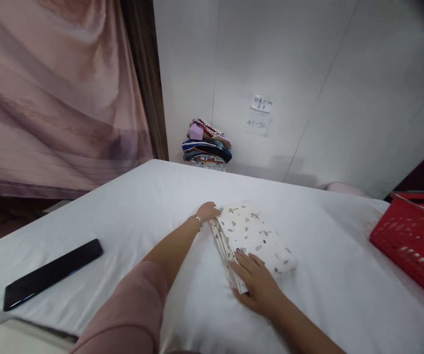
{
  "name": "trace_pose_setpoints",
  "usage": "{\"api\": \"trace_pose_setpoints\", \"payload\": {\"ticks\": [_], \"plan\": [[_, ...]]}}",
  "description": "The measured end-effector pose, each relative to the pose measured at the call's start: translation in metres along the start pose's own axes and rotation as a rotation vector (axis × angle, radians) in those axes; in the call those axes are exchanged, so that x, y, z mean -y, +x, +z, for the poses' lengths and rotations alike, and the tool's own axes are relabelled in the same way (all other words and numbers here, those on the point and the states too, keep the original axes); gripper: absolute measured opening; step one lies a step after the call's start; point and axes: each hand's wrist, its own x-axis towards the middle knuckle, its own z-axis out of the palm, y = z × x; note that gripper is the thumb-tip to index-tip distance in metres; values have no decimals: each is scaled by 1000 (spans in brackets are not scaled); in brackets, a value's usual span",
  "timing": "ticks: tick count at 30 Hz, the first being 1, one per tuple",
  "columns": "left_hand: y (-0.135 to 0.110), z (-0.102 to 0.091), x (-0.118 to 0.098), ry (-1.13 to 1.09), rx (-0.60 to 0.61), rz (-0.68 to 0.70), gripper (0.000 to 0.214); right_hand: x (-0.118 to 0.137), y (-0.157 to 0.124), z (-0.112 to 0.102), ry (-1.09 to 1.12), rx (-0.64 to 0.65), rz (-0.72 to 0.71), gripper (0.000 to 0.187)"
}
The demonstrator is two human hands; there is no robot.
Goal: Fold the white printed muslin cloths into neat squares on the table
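Note:
A folded white cloth [256, 231] with a small scattered print in brown, green and grey lies on the white-covered table. Its stacked layers show along the left edge. At the far left corner of the cloth, my left hand [208, 211] is closed on the edge, and its fingertips are partly hidden. Around the near corner, my right hand [259, 285] has its fingers over the top layer and its thumb low at the side, gripping the layers.
A long black flat object [53, 274] lies on the table [141, 206] at left. A red plastic basket [410, 231] stands at the right edge. Behind the table, a pile of folded cloths [207, 145] rests by the wall, below paper notes [259, 123]. A pink curtain [57, 88] hangs at left.

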Motion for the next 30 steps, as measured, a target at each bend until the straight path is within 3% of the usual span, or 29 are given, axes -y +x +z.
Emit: {"api": "trace_pose_setpoints", "payload": {"ticks": [3,7,10,12,15,18,22,30], "plan": [[-38,-11,25,13,-16,-55,33,-17,-19,-14,43,14,-61,57],[-109,-12,54,-82,-37,-129,32,-42,-50,-26,32,23,-26,56],[-152,-8,57,-115,-62,-170,42,-49,-62,-27,12,21,19,57],[-168,-8,53,-127,-96,-181,53,-45,-64,-26,22,6,55,57],[-177,-8,49,-74,-198,-84,56,-36,-65,-26,46,-7,122,56],[-178,-8,52,36,-295,206,46,-27,-67,-31,80,32,181,56],[-179,-4,60,157,-255,536,42,-18,-69,-37,148,36,251,52],[-177,5,49,240,-199,720,28,-5,-41,-38,144,-131,358,32]]}}
